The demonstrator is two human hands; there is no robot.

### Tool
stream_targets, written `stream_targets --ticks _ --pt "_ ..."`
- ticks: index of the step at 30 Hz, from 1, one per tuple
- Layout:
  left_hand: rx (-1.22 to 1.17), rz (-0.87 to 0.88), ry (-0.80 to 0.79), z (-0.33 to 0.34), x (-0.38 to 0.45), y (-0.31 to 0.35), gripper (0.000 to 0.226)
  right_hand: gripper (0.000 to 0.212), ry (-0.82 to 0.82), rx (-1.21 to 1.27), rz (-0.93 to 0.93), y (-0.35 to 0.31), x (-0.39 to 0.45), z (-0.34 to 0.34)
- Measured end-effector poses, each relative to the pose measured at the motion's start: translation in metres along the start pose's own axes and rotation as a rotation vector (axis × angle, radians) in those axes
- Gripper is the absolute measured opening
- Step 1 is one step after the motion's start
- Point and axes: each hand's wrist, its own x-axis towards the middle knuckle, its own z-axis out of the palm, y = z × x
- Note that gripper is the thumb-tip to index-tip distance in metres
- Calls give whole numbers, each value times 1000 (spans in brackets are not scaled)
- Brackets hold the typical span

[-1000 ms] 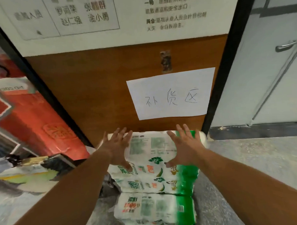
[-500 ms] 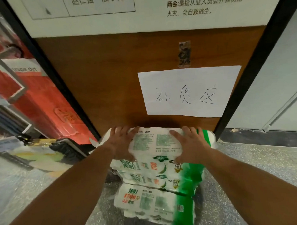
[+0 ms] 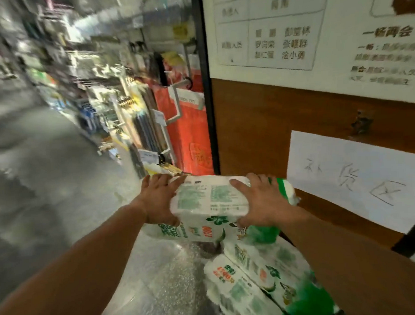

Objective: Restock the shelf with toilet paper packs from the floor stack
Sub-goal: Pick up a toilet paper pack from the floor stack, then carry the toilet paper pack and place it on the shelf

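Note:
A white and green toilet paper pack (image 3: 209, 200) is lifted off the floor stack, held between both hands. My left hand (image 3: 157, 201) grips its left end and my right hand (image 3: 263, 202) grips its right end, fingers curled over the top edge. Below and to the right, the remaining toilet paper packs (image 3: 259, 279) lie stacked on the floor against the wooden wall panel (image 3: 253, 131). A blurred run of store shelves (image 3: 99, 90) stretches away on the left.
A white paper sign (image 3: 359, 181) with handwriting is taped to the wooden panel. A notice board (image 3: 315, 33) hangs above it. Red goods (image 3: 189, 134) and hanging items stand beside a black post (image 3: 205, 86). The grey aisle floor (image 3: 36, 176) lies to the left.
Both hands closed on the top pack and lifted it off the stack. The view swung left, bringing the aisle and shelves into sight.

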Motion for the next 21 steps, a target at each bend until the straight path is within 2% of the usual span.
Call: stream_targets --ticks 5,12,21 --pt "-31 -260 29 -15 -111 -82 133 118 17 -23 -258 -106 45 -29" --pt "-49 -606 75 -21 -284 -180 132 116 21 -29 -593 -292 74 -59" --pt "-24 -904 115 -32 -462 -301 128 115 96 -37 -888 -529 98 -83"
